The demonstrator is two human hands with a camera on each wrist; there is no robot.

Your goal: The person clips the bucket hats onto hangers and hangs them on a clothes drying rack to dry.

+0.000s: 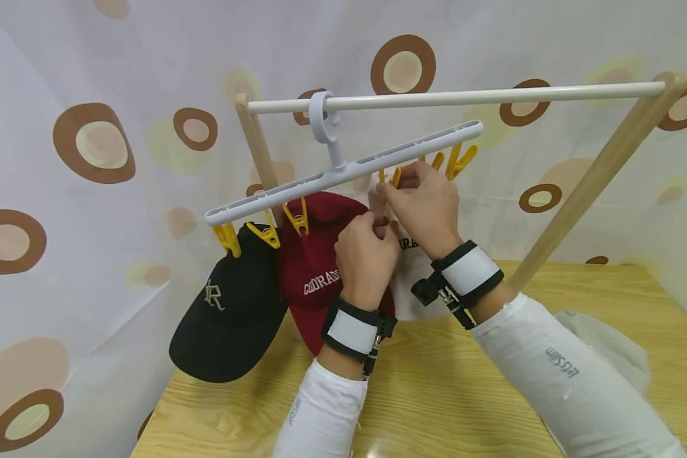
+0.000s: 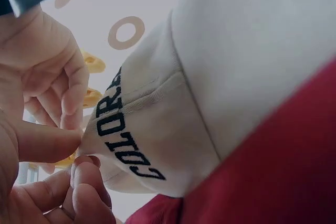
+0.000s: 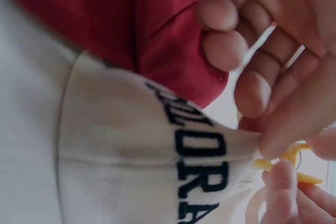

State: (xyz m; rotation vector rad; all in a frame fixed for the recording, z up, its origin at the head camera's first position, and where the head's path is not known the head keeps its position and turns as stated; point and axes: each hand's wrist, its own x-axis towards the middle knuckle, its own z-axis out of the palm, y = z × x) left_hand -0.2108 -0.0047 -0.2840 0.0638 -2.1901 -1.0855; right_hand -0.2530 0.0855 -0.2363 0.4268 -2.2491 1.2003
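A cream cap (image 1: pixel 415 286) with dark lettering hangs under the right half of the white clip hanger (image 1: pixel 298 189). My left hand (image 1: pixel 367 257) pinches the edge of this cap (image 2: pixel 142 145) between thumb and fingers, bunching the fabric to a point. Just above and to the right, my right hand (image 1: pixel 428 207) grips a yellow clip (image 3: pixel 304 178) of the hanger, its tips at the pinched cap edge. Beside the left hand hangs a red cap (image 1: pixel 320 254) with white lettering, held by another yellow clip (image 1: pixel 298 219). My fingers partly cover the cream cap's edge.
A black cap (image 1: pixel 229 318) hangs from yellow clips at the hanger's lower left end. The hanger hooks over a white rod (image 1: pixel 464 97) on wooden posts (image 1: pixel 595 184). Free yellow clips (image 1: pixel 460 162) dangle at the right end. A pale grey cap (image 1: pixel 612 346) lies on the wooden table (image 1: pixel 435 394).
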